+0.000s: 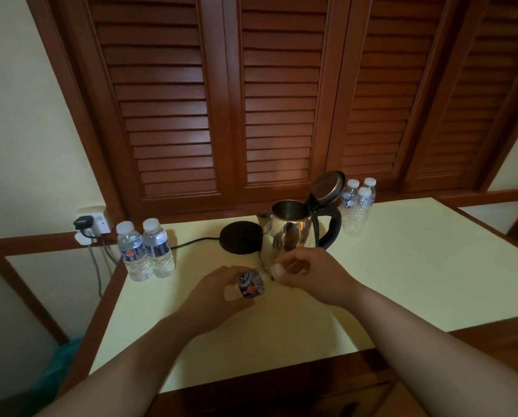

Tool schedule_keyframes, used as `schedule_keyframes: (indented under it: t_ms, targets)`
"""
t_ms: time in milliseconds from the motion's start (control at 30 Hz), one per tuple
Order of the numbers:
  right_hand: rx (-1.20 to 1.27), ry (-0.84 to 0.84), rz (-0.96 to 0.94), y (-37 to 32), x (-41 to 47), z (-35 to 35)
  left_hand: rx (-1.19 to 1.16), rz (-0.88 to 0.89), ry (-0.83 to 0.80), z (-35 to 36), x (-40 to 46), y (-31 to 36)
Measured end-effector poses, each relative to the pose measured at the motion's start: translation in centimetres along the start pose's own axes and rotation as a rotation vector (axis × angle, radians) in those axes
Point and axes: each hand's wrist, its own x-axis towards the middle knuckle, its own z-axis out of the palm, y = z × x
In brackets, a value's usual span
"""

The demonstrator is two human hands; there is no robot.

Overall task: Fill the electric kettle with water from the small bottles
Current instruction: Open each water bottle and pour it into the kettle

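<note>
A steel electric kettle (290,228) stands on the table with its lid (326,183) swung open, off its black base (242,237). In front of it my left hand (218,296) grips a small water bottle (251,285) tipped toward the right. My right hand (311,275) pinches the bottle's white cap (277,269) at the neck. Two full small bottles (144,251) stand at the table's left rear. Three more small bottles (357,206) stand behind the kettle on the right.
The base's black cord (188,242) runs left to a wall socket (93,222). The pale yellow table (402,281) has a wooden edge; brown louvred shutters (275,100) stand behind it. A teal bag (56,365) sits low at the left.
</note>
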Motion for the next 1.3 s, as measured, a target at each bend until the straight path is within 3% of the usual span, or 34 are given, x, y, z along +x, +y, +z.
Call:
schedule_keyframes:
  t_ms: [200,433,633,800,1033,1300]
  targets:
    - [-0.040,-0.022,0.031,1.7,-1.8,-2.7,-0.002,0.005,-0.111,1.7,0.8,1.7]
    - [-0.113,-0.094,0.143,4.2,-3.4,-5.2,0.058,0.055,-0.012,4.8,1.9,6.3]
    - [-0.043,-0.118,0.086,7.6,-4.6,-9.8,-0.022,0.032,-0.024,8.4,3.2,10.0]
    - [-0.184,-0.155,0.086,10.1,-5.5,-13.7,-0.010,0.033,0.028,12.3,4.7,13.6]
    - [-0.135,-0.100,-0.008,14.1,-6.4,-19.0,0.035,0.049,0.094,16.3,7.8,18.0]
    - [-0.216,-0.056,0.010,15.6,-5.7,-22.6,0.046,-0.013,0.143,19.8,10.4,20.1]
